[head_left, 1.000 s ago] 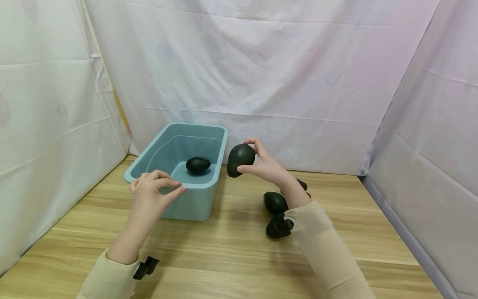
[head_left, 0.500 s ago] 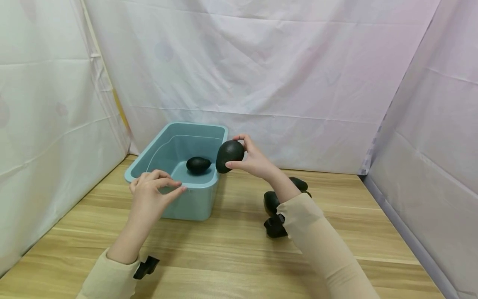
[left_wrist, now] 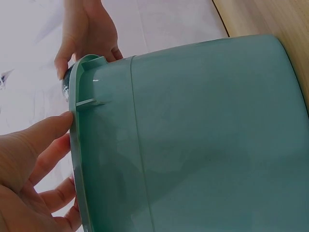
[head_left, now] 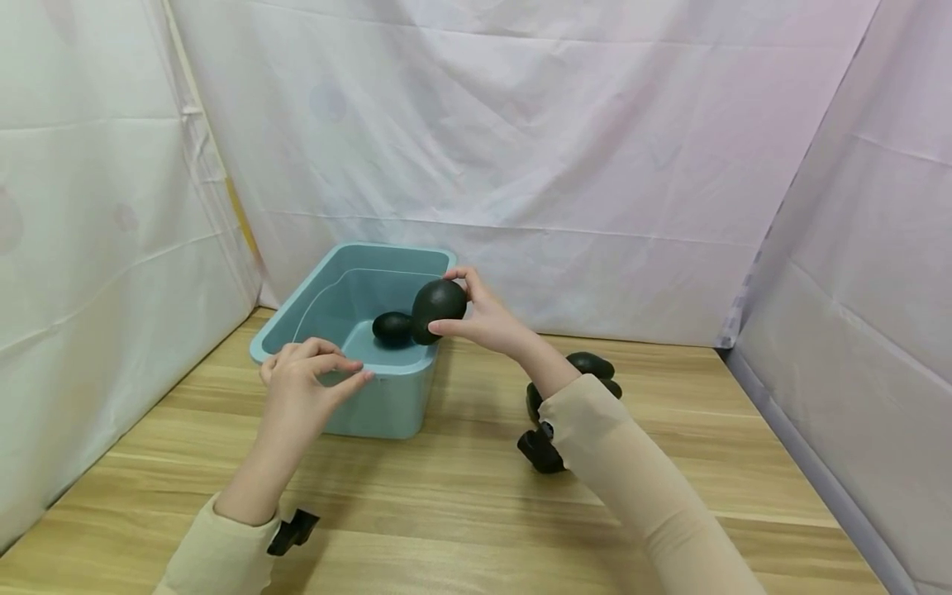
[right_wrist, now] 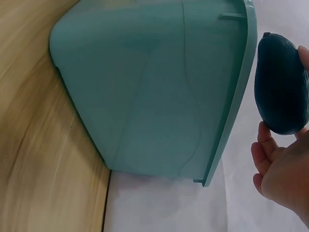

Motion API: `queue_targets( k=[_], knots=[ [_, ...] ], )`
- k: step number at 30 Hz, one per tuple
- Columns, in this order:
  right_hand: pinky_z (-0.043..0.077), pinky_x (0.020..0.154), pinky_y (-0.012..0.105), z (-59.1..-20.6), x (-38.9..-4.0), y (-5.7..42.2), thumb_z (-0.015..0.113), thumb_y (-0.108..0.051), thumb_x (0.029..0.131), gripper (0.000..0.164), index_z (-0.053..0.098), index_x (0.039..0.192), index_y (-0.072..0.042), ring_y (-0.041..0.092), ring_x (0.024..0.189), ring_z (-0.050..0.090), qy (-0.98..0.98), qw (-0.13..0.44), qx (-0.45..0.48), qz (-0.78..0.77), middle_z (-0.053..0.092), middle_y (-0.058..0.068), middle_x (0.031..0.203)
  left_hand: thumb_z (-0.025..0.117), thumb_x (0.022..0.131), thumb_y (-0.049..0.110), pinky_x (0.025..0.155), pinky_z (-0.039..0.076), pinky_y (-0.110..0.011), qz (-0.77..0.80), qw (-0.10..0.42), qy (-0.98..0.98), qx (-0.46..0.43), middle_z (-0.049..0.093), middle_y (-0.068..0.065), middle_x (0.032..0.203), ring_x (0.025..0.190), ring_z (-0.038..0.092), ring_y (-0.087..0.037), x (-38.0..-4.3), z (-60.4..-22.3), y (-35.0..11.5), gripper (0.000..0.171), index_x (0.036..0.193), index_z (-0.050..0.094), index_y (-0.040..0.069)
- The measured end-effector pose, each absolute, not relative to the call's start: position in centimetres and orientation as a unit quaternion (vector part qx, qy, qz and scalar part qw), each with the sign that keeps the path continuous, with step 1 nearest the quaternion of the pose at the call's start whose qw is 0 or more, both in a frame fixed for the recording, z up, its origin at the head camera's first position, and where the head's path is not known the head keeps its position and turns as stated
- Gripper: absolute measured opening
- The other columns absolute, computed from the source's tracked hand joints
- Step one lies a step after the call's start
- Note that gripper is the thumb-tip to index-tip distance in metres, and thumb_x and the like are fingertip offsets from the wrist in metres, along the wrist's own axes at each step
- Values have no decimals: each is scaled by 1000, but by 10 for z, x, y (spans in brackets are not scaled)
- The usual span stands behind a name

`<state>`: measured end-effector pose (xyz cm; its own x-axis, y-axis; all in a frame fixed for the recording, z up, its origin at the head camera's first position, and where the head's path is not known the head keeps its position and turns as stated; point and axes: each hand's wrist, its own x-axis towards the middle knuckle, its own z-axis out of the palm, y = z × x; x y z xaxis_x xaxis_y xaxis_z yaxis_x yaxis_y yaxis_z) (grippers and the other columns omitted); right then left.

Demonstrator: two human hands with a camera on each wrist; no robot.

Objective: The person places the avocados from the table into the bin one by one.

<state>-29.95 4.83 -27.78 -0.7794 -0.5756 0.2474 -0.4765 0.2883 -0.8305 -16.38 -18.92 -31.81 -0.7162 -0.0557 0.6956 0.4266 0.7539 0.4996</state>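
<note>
My right hand (head_left: 479,318) holds a dark avocado (head_left: 439,306) by its sides, thumb in front and fingers behind. In the head view the avocado overlaps the right rim of the blue-green plastic tub (head_left: 394,405); the right wrist view shows this avocado (right_wrist: 281,87) just beyond the rim. Another avocado (head_left: 390,329) lies on the tub's floor, partly covered by the held one. My left hand (head_left: 301,384) grips the tub's near rim; in the left wrist view its thumb (left_wrist: 50,130) presses the rim's edge, with fingertips along the rim beside it.
Several more avocados (head_left: 591,364) lie on the wooden table (head_left: 446,512) at the right, partly behind my right forearm. Black wrist cameras (head_left: 293,531) sit at both sleeves. White cloth (head_left: 558,165) hangs behind the tub and at both sides.
My right hand has carried the avocado leftward, from right of the tub to over its right rim. The left hand has stayed on the rim.
</note>
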Motion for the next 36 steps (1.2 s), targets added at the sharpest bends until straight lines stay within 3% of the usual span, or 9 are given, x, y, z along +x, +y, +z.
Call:
queue_targets(
  k=[5, 12, 23, 36],
  knots=[
    [42, 86, 45, -276, -300, 41, 79, -32, 78, 71, 34, 133, -24, 22, 106, 49, 814, 34, -332, -476, 54, 9, 109, 88, 65, 8, 89, 17, -64, -336, 363, -863, -108, 60, -4, 85, 88, 46, -28, -163, -316, -188, 16, 77, 77, 5],
    [23, 98, 50, -273, -302, 35, 78, -35, 78, 68, 37, 131, -23, 23, 115, 40, 838, 8, -341, -426, 57, 5, 105, 88, 66, 8, 88, 17, -64, -336, 359, -864, -108, 60, -4, 85, 88, 46, -28, -163, -317, -188, 17, 77, 77, 5],
    [24, 97, 49, -269, -302, 27, 78, -39, 79, 68, 36, 130, -25, 25, 115, 40, 853, 9, -352, -385, 57, 3, 107, 88, 66, 9, 89, 17, -64, -337, 355, -866, -105, 60, -5, 85, 89, 46, -28, -164, -316, -188, 17, 78, 77, 4],
    [21, 99, 48, -275, -302, 18, 78, -42, 78, 72, 36, 132, -23, 27, 116, 34, 863, 4, -360, -354, 53, 8, 120, 88, 66, 8, 89, 16, -64, -339, 360, -862, -108, 60, -4, 85, 89, 46, -28, -165, -319, -190, 16, 77, 77, 4]
  ],
)
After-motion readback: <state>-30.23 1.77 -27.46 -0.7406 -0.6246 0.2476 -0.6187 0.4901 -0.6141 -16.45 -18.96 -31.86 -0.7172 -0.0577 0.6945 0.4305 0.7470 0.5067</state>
